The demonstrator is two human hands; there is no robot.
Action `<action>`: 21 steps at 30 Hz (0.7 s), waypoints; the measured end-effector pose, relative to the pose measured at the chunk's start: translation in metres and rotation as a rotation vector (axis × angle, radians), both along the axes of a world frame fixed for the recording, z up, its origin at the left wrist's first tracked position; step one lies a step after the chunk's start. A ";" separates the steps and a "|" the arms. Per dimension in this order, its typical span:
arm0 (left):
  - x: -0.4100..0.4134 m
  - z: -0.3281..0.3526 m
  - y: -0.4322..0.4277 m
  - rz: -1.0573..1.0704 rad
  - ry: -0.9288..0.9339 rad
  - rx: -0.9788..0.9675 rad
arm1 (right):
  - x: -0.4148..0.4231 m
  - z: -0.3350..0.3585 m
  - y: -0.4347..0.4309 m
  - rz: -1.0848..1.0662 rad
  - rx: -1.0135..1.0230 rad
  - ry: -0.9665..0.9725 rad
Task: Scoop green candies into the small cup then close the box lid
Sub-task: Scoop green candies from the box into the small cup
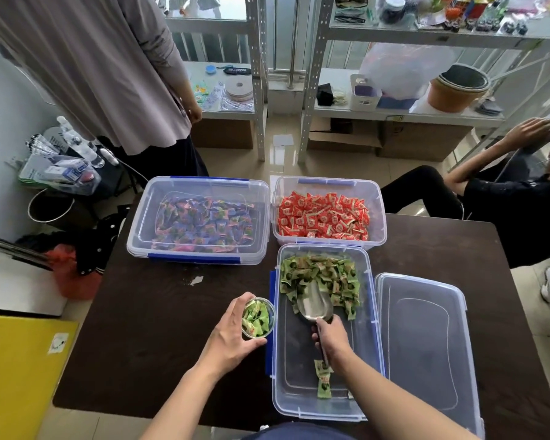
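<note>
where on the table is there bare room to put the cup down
Bare dark table lies left of the green candy box, in front of the lidded purple candy box, beside the left hand holding the small cup. The right side is crowded: loose lid, red candy box.

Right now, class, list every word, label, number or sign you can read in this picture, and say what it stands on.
None can be read.
Green candies: wrapper print too small.
Red candies: white marks, blurred.
Purple candies: print blurred.
Blue and white packet on the left shelf: lettering too blurred.
White sticker on the yellow board: mark too small.
</note>
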State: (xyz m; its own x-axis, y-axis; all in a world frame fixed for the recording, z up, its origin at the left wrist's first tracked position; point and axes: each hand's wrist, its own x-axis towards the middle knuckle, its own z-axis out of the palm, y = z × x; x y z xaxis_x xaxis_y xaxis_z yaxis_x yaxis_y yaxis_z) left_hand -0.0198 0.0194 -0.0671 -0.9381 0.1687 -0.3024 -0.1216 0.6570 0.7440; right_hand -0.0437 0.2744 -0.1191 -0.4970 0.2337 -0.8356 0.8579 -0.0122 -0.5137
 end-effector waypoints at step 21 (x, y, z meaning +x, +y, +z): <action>0.006 0.003 0.001 0.016 -0.004 -0.023 | -0.027 0.036 -0.012 -0.114 -0.313 -0.155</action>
State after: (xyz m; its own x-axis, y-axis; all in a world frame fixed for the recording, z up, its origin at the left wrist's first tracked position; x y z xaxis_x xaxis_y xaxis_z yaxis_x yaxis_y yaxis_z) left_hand -0.0136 0.0200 -0.0640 -0.9393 0.1469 -0.3101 -0.1351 0.6723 0.7278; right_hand -0.0711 0.2625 -0.0832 -0.3448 0.0012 -0.9387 0.9091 -0.2485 -0.3343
